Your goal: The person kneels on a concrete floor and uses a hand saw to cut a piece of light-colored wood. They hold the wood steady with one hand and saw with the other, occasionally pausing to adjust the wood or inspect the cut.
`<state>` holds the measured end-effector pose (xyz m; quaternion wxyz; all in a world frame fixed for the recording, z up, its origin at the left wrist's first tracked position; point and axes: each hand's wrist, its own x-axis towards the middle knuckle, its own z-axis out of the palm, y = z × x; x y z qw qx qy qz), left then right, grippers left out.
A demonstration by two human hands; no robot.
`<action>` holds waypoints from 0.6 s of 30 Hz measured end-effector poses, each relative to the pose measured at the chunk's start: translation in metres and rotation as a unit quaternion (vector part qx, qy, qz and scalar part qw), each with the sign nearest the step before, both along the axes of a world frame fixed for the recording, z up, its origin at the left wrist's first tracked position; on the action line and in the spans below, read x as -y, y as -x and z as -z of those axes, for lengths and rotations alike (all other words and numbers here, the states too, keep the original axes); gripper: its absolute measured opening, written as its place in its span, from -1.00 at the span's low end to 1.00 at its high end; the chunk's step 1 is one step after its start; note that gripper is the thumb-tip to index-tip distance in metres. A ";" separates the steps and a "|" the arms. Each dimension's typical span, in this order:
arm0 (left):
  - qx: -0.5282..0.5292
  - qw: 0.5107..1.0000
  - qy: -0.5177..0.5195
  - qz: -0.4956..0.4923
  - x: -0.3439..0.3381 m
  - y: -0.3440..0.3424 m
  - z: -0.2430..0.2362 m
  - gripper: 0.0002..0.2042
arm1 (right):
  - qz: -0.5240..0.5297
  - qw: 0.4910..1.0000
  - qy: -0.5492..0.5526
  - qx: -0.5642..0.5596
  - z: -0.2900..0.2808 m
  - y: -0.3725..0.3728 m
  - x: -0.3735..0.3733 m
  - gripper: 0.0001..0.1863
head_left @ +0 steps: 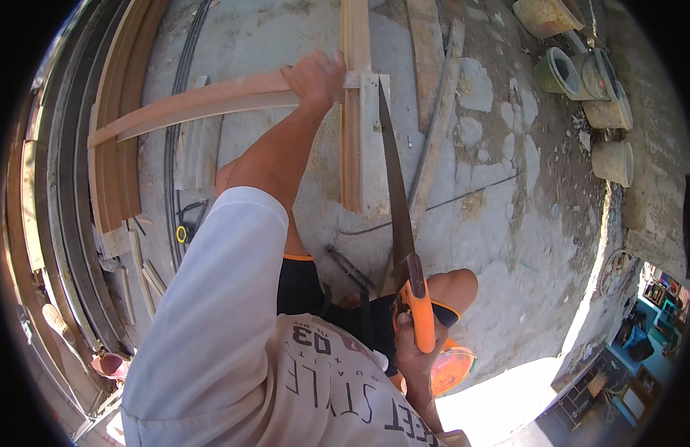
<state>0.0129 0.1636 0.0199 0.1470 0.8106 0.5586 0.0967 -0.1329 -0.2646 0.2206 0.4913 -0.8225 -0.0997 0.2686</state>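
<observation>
My left hand (316, 79) grips a long, reddish wooden board (196, 100) that lies crosswise, near its right end. That end meets an upright-lying wooden piece (351, 149) and a pale board (374, 171). My right hand (409, 339) is wrapped round the orange handle of a handsaw (396, 186). The saw's long blade points away from me, with its tip at the pale board, just right of the reddish board's end; whether the teeth touch wood I cannot tell.
Stacked boards (118, 179) and long beams (65, 231) line the left. Loose planks (434, 112) and a thin rod (464, 197) lie on the concrete. Several buckets (611, 160) stand at the right. An orange container (453, 372) is behind my right hand.
</observation>
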 end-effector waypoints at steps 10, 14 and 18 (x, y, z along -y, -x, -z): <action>-0.008 1.000 0.005 0.005 -0.004 0.002 -0.002 -0.39 | -0.017 0.999 -0.011 -0.026 0.022 -0.014 -0.015 -0.80; -0.025 1.000 0.010 -0.008 -0.001 0.006 -0.003 -0.39 | -0.001 1.000 0.005 0.000 0.001 0.029 0.045 -0.68; -0.011 1.000 0.027 0.008 0.006 0.004 -0.004 -0.39 | -0.002 0.998 -0.047 -0.042 0.044 -0.043 -0.037 -0.84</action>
